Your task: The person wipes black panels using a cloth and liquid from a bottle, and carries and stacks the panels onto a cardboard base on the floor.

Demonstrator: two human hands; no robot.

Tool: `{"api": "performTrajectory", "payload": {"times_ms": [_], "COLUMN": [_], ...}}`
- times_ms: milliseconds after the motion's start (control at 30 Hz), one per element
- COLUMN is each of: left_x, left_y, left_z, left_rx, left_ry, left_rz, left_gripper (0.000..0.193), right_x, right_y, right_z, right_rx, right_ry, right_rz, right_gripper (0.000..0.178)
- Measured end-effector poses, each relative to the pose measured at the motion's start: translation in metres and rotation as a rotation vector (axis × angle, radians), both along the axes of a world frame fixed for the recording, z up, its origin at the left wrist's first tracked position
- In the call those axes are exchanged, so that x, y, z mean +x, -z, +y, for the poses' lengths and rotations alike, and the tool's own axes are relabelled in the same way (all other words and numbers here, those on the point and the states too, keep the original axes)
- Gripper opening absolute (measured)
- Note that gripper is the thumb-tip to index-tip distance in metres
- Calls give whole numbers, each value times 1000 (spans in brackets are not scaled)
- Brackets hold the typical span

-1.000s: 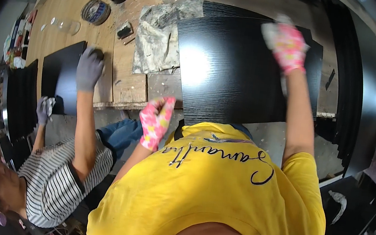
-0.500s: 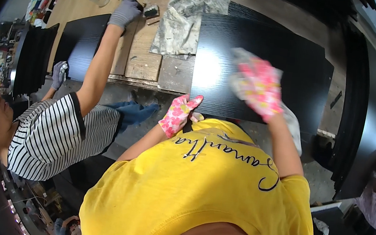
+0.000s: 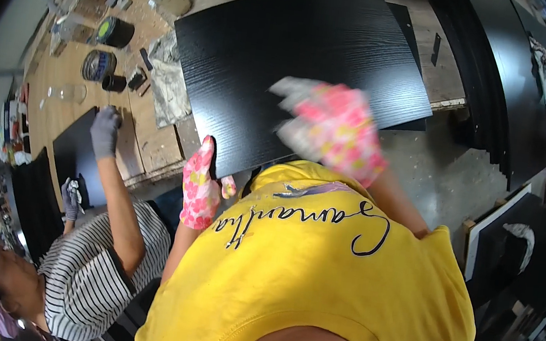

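Note:
A large black wood-grain board [image 3: 290,42] lies tilted across the workbench in front of me, its near edge close to my body. My left hand [image 3: 200,192], in a pink flowered glove, grips the board's near left corner, thumb on top and fingers under the edge. Over the near part of the board is my right hand [image 3: 337,127], in a matching glove. Motion smears it, and its whitish finger end hides whether a cloth is held there. Beneath the board, another black panel [image 3: 408,33] shows at the right.
A stained cloth [image 3: 169,81], a dark jar [image 3: 115,32], a glass jar [image 3: 98,66] and a small black block [image 3: 137,79] lie on the bench [image 3: 128,144]. At left, a co-worker's gloved hand [image 3: 106,131] is over a smaller black board [image 3: 75,151]. Stacked black panels [image 3: 478,80] stand right.
The big board has turned, its near left corner now lower and further left, with my left hand still on it. My right hand has moved left and nearer to me. My view has shifted.

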State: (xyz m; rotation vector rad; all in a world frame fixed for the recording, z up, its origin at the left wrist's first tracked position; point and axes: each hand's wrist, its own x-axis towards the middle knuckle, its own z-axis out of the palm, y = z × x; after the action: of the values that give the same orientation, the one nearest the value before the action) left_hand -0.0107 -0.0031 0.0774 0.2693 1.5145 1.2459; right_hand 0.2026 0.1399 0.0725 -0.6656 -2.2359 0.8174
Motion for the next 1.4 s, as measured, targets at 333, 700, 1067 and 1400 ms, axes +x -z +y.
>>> {"api": "performTrajectory", "payload": {"times_ms": [333,700,1067,1400], "left_x": [-12,-49,-23,-11], "left_y": [-28,21,102,108], "left_z": [14,4,-3,-2], "left_rx": [48,257,404,274], "left_ry": [19,-38,-375,-247], "left_rz": [-83,-329,-664,-691], "left_gripper": [32,19,9,14], "right_x": [175,161,110,-215], "right_y": [70,45,23,42], "right_z": [84,76,109,67], "right_rx": [-300,-897,2,254], "right_ry": [809,538,926,-128], "right_rz": [-203,136,-513,-631], "right_gripper": [54,42,51,25]}}
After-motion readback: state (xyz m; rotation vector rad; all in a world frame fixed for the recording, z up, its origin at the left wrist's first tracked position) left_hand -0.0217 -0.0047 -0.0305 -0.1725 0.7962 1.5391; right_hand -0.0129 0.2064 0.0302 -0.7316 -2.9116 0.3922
